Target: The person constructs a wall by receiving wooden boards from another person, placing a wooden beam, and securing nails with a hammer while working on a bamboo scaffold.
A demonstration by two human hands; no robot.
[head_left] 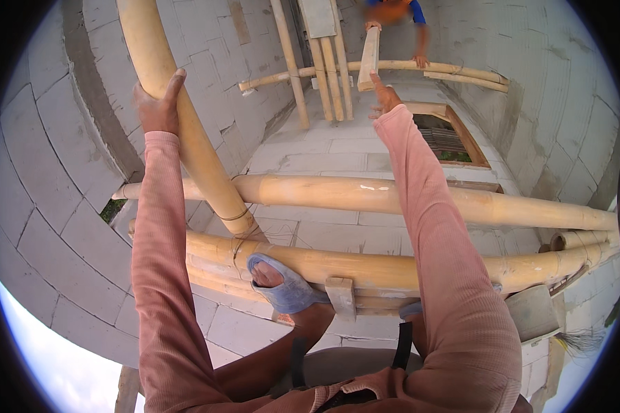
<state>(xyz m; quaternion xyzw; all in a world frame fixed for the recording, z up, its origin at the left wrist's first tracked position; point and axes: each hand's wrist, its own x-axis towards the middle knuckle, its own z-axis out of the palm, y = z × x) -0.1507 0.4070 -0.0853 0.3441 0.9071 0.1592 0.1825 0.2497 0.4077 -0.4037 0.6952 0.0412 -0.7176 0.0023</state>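
- The left hand (pixel 160 107) is closed around a thick slanting bamboo pole (pixel 207 165), and its thumb lies along the side of it.
- This slanting pole goes from the upper left down to the middle; its lower end is near two thick poles which lie across the view.
- The right hand (pixel 386 96) is stretched forward with its fingers parted, and the index finger points up at the lower end of a pale wooden board (pixel 369 58). I cannot tell if the finger touches the wood.
- The board is upright and a little tilted, at the top, right of the centre. A co-worker's hand (pixel 373 25) is at its upper end.
- The co-worker's other hand (pixel 421 61) rests on a thinner bamboo pole (pixel 386 65), near the far walls.
- Of the two crossing poles, the upper pole (pixel 310 190) passes under the person's right forearm; the lower pole (pixel 365 270) is nearer to the body.
- A blue-grey sandal (pixel 286 286) with a foot in it is on the lower pole, just beside a small wooden block (pixel 340 297).
- Walls of light grey blocks (pixel 69 144) stand around, and a wooden window frame (pixel 470 141) is at the right.
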